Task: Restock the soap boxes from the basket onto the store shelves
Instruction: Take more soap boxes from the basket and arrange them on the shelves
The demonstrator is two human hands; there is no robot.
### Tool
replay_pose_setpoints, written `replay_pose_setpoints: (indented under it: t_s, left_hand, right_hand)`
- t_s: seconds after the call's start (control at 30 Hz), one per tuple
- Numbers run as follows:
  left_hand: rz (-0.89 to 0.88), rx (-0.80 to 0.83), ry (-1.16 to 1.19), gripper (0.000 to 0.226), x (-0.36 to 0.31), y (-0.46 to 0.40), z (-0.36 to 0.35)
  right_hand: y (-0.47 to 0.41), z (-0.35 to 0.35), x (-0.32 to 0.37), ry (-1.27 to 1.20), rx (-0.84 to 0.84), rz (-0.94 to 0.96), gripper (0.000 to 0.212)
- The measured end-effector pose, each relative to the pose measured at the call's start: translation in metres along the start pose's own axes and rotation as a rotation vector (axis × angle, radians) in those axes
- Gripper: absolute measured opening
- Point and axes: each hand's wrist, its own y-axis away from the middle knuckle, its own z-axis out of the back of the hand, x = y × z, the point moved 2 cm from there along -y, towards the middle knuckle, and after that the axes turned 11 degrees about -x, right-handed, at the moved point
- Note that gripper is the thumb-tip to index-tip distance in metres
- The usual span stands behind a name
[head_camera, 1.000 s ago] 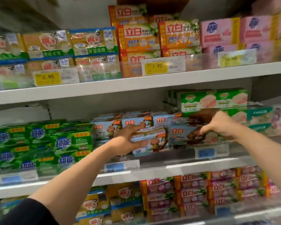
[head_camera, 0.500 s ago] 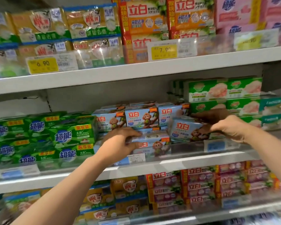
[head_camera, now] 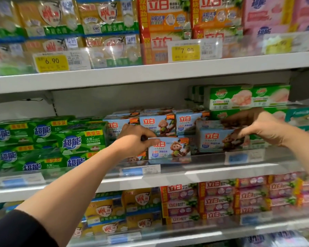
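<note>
Take the middle shelf (head_camera: pixel 221 172) as your landmark. At its left end sit green soap packs (head_camera: pixel 48 145), about six fronts showing in two layers. Just right of them your left hand (head_camera: pixel 135 139) reaches in, its fingers and thumb pinched on the top left corner of one blue soap box (head_camera: pixel 169 148) that stands upright at the front lip of the shelf, monkey picture facing you. Behind that box, three more blue boxes (head_camera: pixel 173 124) stand in a back row with their fronts visible; a sliver of another shows low behind your left hand. Further right, your right hand (head_camera: pixel 262 127) has its fingers curled over the top right corner of a second front blue box (head_camera: pixel 219 139), which rests on the shelf, slightly turned and close against the back row. So you are holding two boxes, one per hand, both already on the shelf. Past your right hand, green-and-white packs (head_camera: pixel 246 98) are stacked in about three layers. Above the middle shelf, the upper shelf (head_camera: pixel 150 75) carries yellow packs, orange packs and pink packs, with two readable price tags (head_camera: pixel 51 61), 6.90 and 7.90. Below it, the lower shelf holds yellow packs on the left and stacked red-and-pink packs (head_camera: pixel 216 198) on the right. The basket is out of view.
</note>
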Motion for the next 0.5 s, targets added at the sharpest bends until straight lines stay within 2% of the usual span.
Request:
replay_pose_setpoints:
  t_s: [0.13,0.23,0.3,0.37,0.43,0.5]
  left_hand:
    - [0.082,0.033,0.017,0.02,0.0,-0.01,-0.002]
    - [0.159,-0.087,-0.007,0.024,-0.003,-0.015,-0.014]
    - [0.128,-0.172,-0.109,0.023,-0.005,-0.015,-0.021]
    - [0.058,-0.19,-0.047,0.025,-0.008,-0.01,-0.019]
    - [-0.043,-0.084,0.112,0.035,-0.009,-0.003,-0.015]
    - [-0.167,0.076,0.08,0.055,-0.01,0.004,-0.014]
  right_hand:
    - [0.002,-0.009,-0.001,0.069,0.077,-0.023,0.05]
    - [0.003,-0.021,-0.003,0.035,0.091,-0.011,0.051]
    - [0.005,-0.026,-0.004,0.003,0.078,-0.007,0.052]
    - [0.006,-0.027,-0.005,-0.014,0.074,-0.012,0.054]
    - [0.005,-0.027,-0.01,-0.017,0.067,-0.014,0.053]
    - [0.004,-0.028,-0.012,-0.028,0.054,-0.031,0.052]
